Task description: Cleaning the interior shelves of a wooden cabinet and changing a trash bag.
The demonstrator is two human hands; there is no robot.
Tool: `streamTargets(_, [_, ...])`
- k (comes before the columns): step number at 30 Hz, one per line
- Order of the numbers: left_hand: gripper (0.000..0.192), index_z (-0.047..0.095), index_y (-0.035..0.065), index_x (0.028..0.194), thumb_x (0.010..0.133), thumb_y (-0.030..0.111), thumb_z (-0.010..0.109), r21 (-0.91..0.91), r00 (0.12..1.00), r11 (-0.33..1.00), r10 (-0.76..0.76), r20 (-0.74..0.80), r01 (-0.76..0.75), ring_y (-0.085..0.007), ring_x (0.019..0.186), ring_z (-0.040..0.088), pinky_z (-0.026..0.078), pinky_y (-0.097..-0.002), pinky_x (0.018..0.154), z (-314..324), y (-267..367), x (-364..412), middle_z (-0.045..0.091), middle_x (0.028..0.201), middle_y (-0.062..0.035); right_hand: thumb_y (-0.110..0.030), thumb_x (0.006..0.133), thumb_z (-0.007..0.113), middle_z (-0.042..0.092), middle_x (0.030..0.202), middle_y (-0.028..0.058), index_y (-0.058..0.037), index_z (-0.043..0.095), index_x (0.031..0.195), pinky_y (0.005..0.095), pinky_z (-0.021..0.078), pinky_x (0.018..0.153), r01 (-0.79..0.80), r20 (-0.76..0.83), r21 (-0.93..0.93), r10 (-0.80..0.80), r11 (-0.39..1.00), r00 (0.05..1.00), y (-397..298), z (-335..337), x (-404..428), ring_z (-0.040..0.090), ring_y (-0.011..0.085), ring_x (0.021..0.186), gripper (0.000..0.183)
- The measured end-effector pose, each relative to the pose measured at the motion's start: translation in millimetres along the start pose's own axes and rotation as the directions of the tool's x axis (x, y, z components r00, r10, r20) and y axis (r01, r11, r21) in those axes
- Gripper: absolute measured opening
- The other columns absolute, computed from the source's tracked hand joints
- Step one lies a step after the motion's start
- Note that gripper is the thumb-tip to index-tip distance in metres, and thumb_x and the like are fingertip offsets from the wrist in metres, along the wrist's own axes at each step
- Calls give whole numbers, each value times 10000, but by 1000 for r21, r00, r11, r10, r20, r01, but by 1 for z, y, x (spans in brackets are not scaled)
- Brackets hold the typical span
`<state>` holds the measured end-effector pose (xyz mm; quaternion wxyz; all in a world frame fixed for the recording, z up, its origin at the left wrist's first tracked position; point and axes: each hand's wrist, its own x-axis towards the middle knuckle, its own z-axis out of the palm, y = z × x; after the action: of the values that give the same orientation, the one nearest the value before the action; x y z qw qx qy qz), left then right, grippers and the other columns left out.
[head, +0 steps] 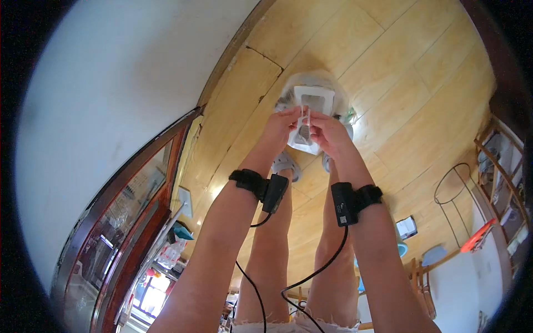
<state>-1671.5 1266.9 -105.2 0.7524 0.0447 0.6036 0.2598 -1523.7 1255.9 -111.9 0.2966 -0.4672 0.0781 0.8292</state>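
Observation:
My left hand (278, 125) and my right hand (331, 132) meet over the floor in front of my feet. The fingertips of each pinch a thin white strip (309, 118); its exact kind is hard to tell. Directly beneath the hands is a white box-like object (329, 95) with a rectangular opening or window in its upper side. Its lower part (306, 146) shows between and below my hands, and the fingers hide its middle. Around its far side spreads a translucent plastic bag (318, 77).
A white wall (108, 83) and a wood-framed glass door (137, 195) stand on the left. To the right are a thin metal ring stand (452, 202), a wooden rack (497, 166) and a red-orange object (479, 236). Black cables (329, 264) run from both forearm bands.

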Motion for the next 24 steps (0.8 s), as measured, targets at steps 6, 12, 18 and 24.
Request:
streamTargets(6, [526,519,33,1210,706,-104,465,221,983,960,153,105,-173,-113,762,450,386,-213,699,1,-13,-1,499,1043,-34,-131,764,660,602,806,21,-19,666,963,245,412,600,338,-196,-448,-460,827,866,22,5,12,538,116,688,229])
streamTargets(12, [657,532,134,1219,624,-137,477,625,891,657,429,150,-421,-146,845,435,401,-245,736,-4,-23,12,436,1016,-40,-132,774,631,606,787,94,3,658,909,275,436,656,263,-259,-841,-777,474,574,32,24,18,576,178,723,193])
streamTargets(18, [276,624,87,991,734,5,563,823,807,174,384,449,-541,-322,1015,436,391,-354,843,-13,5,25,420,1090,-178,-134,726,625,566,735,105,-1,616,739,318,452,641,157,102,-987,-848,-23,520,27,18,6,562,217,664,134])
streamTargets(24, [183,624,99,917,735,88,614,650,652,68,138,746,-757,-273,947,420,356,-360,826,-4,4,55,471,960,-117,-170,723,615,578,721,108,-22,627,740,337,460,640,161,-86,-966,-837,203,541,34,4,-7,579,227,681,150])
